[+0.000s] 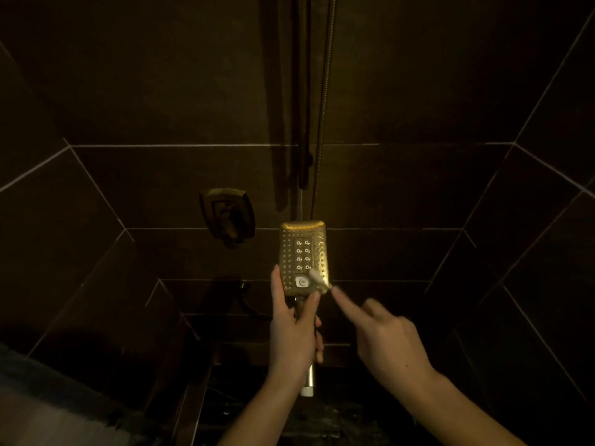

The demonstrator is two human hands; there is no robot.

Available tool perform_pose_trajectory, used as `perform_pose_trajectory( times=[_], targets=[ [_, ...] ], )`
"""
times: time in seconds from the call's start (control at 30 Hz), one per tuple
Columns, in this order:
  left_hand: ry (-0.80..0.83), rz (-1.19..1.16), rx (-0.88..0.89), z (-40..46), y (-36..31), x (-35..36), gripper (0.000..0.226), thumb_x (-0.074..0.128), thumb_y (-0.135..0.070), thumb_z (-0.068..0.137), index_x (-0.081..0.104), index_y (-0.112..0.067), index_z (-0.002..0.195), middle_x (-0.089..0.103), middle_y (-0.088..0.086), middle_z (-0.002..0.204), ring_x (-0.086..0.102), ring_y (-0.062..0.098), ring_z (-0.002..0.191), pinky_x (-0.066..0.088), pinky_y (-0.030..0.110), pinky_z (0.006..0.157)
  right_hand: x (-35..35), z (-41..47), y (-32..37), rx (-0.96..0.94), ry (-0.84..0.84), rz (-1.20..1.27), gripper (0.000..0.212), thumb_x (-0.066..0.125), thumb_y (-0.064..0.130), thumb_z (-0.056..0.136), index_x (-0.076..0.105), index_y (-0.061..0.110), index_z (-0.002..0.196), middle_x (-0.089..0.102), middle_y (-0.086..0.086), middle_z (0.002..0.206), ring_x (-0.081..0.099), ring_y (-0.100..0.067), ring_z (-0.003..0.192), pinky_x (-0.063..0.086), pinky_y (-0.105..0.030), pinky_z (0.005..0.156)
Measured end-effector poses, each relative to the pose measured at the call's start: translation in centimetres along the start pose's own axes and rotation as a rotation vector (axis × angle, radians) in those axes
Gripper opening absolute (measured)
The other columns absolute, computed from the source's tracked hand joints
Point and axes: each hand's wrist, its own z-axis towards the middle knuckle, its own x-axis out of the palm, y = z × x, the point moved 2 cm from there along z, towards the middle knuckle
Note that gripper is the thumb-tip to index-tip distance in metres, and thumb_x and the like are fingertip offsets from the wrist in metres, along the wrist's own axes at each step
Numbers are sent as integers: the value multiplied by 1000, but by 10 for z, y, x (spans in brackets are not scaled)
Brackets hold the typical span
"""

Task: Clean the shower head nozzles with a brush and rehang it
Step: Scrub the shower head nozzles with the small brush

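A rectangular gold shower head (302, 249) with rows of nozzles faces me at the centre of the view. My left hand (294, 329) grips its handle just below the head, thumb along the left edge. My right hand (383, 336) holds a small brush (318, 281), index finger stretched along it; the pale bristle end lies on the head's lower right corner, beside a white round button. The brush handle is mostly hidden by my fingers. The handle's white end sticks out below my left hand.
Dark tiled walls close in on three sides. A metal hose (323, 123) and a vertical rail (304, 107) run up the back wall. A mixer valve handle (228, 217) sits on the wall left of the head. A pale ledge lies at lower left.
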Motion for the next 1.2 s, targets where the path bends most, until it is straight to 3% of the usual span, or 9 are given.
perform_pose_trajectory(
  times=[0.07, 0.27, 0.4, 0.77, 0.9, 0.97, 1.1, 1.13, 1.2],
  targets=[
    [-6, -19, 7, 1, 0, -3, 78, 61, -25, 101, 17, -70, 145, 64, 16, 84, 56, 22, 52, 48, 31, 42, 6, -8, 5, -39, 19, -8, 102, 65, 13, 85, -8, 49, 147, 58, 2, 93, 55, -11, 51, 52, -28, 45],
    [-5, -26, 1, -1, -2, -1, 75, 54, -23, 104, 14, -72, 145, 65, 16, 83, 54, 22, 49, 46, 31, 41, 7, -10, 9, -23, 16, 1, 113, 76, 14, 74, 0, 46, 151, 55, 6, 85, 51, -8, 46, 47, -23, 39],
    [3, -21, -8, 1, -3, 2, 73, 50, -24, 106, 11, -70, 147, 64, 18, 84, 55, 22, 49, 47, 31, 42, 3, -6, 2, 54, -55, 27, 107, 78, 7, 70, 16, 40, 149, 55, 4, 82, 51, -10, 44, 48, -28, 35],
    [-70, -109, -43, -5, -9, 9, 68, 48, -26, 107, 16, -73, 143, 68, 17, 91, 60, 22, 54, 51, 35, 48, 9, -14, 5, 59, -46, 105, 104, 76, 3, 67, 24, 36, 150, 55, 5, 83, 51, -9, 49, 50, -27, 40],
    [-145, -127, -6, -11, -12, 14, 60, 42, -25, 109, 17, -62, 150, 70, 1, 99, 67, 12, 56, 55, 32, 51, 11, -12, 12, 24, -84, 114, 81, 56, 22, 79, 19, 37, 150, 57, 4, 84, 51, -8, 50, 50, -25, 40],
    [-164, -140, -3, -13, -10, 16, 59, 40, -27, 110, 15, -61, 151, 69, 6, 97, 66, 15, 58, 55, 33, 53, 13, -12, 14, 58, -105, 145, 77, 48, 28, 80, 19, 38, 150, 56, 4, 85, 50, -7, 51, 51, -24, 43],
    [-247, -124, 1, -14, -7, 17, 62, 39, -24, 110, 13, -56, 155, 59, -16, 121, 64, 1, 95, 51, 26, 73, 22, -19, 26, 12, -54, 156, 97, 73, 23, 77, 13, 40, 151, 59, 4, 89, 55, -9, 53, 53, -24, 45],
    [-248, -129, 4, -15, -6, 18, 62, 40, -24, 110, 13, -57, 155, 60, -13, 125, 65, 2, 97, 52, 27, 75, 23, -20, 25, 15, -61, 150, 102, 78, 19, 74, 14, 39, 150, 59, 4, 89, 55, -9, 53, 52, -23, 45],
    [-222, -157, -4, -17, -6, 18, 60, 40, -27, 109, 16, -62, 152, 68, 4, 111, 69, 12, 78, 55, 34, 63, 20, -18, 16, 85, -104, 182, 102, 75, 13, 76, 12, 43, 150, 57, 4, 90, 54, -8, 56, 52, -24, 48]
  ],
)
